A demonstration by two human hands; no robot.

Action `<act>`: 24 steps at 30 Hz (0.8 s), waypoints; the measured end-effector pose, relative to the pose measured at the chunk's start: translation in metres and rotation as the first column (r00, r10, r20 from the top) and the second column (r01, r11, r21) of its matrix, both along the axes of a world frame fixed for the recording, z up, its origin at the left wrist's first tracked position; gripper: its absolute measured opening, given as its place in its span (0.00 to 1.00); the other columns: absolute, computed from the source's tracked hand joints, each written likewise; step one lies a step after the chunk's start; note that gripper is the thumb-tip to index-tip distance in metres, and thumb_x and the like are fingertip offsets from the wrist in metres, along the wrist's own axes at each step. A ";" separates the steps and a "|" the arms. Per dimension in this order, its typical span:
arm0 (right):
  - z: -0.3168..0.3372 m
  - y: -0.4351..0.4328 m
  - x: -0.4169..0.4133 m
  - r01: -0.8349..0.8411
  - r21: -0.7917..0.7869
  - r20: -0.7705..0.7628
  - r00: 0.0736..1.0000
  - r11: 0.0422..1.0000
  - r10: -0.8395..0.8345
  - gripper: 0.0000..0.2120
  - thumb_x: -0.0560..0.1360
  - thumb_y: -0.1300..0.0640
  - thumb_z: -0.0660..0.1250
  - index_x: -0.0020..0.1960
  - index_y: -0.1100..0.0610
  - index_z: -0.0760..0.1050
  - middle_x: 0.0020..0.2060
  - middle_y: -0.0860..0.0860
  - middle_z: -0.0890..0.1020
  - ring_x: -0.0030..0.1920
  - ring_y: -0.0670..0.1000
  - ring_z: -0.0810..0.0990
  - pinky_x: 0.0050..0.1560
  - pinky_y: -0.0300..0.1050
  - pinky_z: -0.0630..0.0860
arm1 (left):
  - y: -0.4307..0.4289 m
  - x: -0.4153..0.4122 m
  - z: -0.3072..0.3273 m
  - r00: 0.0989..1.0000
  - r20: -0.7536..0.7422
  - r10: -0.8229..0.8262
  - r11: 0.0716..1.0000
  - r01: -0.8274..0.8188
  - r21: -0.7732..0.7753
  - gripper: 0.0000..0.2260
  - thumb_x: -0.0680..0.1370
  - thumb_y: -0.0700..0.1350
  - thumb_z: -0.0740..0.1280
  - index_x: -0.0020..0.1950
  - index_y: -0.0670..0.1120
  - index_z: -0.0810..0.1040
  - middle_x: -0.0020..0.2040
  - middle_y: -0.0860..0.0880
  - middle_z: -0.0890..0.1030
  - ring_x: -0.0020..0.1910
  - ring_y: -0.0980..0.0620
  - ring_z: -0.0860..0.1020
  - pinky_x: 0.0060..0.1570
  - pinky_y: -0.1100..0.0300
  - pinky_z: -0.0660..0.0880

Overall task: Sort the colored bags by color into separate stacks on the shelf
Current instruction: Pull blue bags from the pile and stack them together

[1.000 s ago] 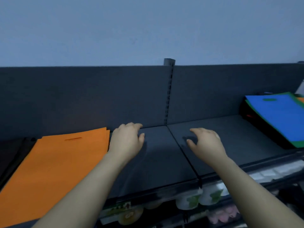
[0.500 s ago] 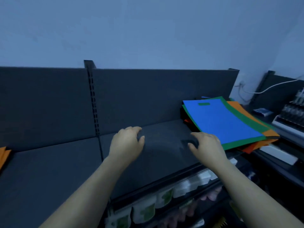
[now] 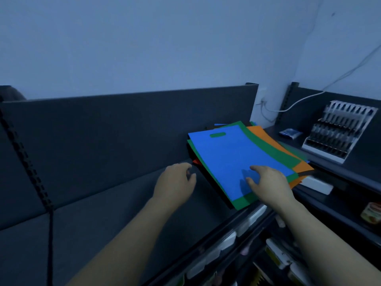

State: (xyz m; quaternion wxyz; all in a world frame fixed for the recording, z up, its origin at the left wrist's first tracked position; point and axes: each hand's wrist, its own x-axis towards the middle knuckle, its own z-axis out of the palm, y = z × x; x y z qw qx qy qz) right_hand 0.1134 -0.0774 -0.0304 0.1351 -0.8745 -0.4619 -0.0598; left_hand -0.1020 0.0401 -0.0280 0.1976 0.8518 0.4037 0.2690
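Right hand point(image 3: 268, 183) spread, empty, above flat blue bag point(image 3: 231, 153) with cut-out handle, left hand point(image 3: 175, 184) relaxed, empty, beside it

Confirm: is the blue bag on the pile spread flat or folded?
Spread flat. The blue bag lies full-length atop the green bag, handle cutout visible at its far end, no crease showing.

Mixed stack of flat bags, fanned askew, at the right end of the dark grey shelf point(image 3: 123, 213). Top: blue bag point(image 3: 233, 159), its cut-out handle slot toward the back panel. Beneath: green bag point(image 3: 268, 145), then orange bag point(image 3: 261, 133), edges showing right and front; a red corner point(image 3: 195, 161) shows at left.
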 end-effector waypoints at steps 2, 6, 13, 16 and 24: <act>-0.001 0.002 0.017 0.019 -0.010 -0.013 1.000 1.000 -0.020 0.23 0.79 0.47 0.61 0.71 0.55 0.68 0.65 0.53 0.76 0.65 0.55 0.74 0.68 0.53 0.67 | 0.003 0.021 0.000 1.000 0.010 -0.024 0.999 0.024 -0.025 0.12 0.78 0.48 0.63 0.58 0.45 0.78 0.49 0.51 0.82 0.48 0.52 0.78 0.50 0.55 0.76; -0.003 0.012 0.051 0.037 -0.028 -0.056 0.998 0.999 -0.039 0.23 0.79 0.47 0.60 0.71 0.55 0.68 0.65 0.54 0.76 0.64 0.56 0.75 0.66 0.55 0.69 | 0.010 0.060 -0.009 0.998 0.035 -0.049 0.993 0.052 -0.107 0.06 0.78 0.47 0.63 0.49 0.46 0.78 0.47 0.48 0.82 0.44 0.50 0.79 0.46 0.54 0.78; -0.001 0.037 0.111 0.043 -0.081 -0.119 0.992 0.996 -0.052 0.22 0.79 0.46 0.60 0.67 0.59 0.71 0.63 0.58 0.75 0.60 0.60 0.75 0.58 0.56 0.75 | 0.023 0.111 -0.028 0.990 0.128 0.059 0.966 -0.025 -0.256 0.18 0.78 0.46 0.65 0.35 0.56 0.57 0.42 0.49 0.73 0.40 0.53 0.71 0.44 0.60 0.71; -0.013 0.040 0.124 0.035 -0.089 -0.152 0.987 0.995 -0.049 0.21 0.79 0.45 0.60 0.61 0.61 0.74 0.60 0.58 0.76 0.58 0.59 0.74 0.56 0.53 0.75 | 0.027 0.119 -0.036 0.971 0.188 0.146 0.940 -0.078 -0.331 0.09 0.77 0.46 0.66 0.42 0.51 0.67 0.46 0.46 0.78 0.43 0.53 0.74 0.43 0.62 0.70; -0.027 0.045 0.139 0.021 -0.062 -0.191 0.981 0.998 -0.033 0.24 0.78 0.42 0.59 0.70 0.51 0.68 0.71 0.52 0.67 0.69 0.60 0.64 0.69 0.55 0.63 | 0.028 0.126 -0.049 0.914 0.249 0.320 0.866 -0.176 -0.467 0.10 0.74 0.48 0.71 0.49 0.45 0.74 0.44 0.53 0.77 0.43 0.55 0.76 0.36 0.60 0.71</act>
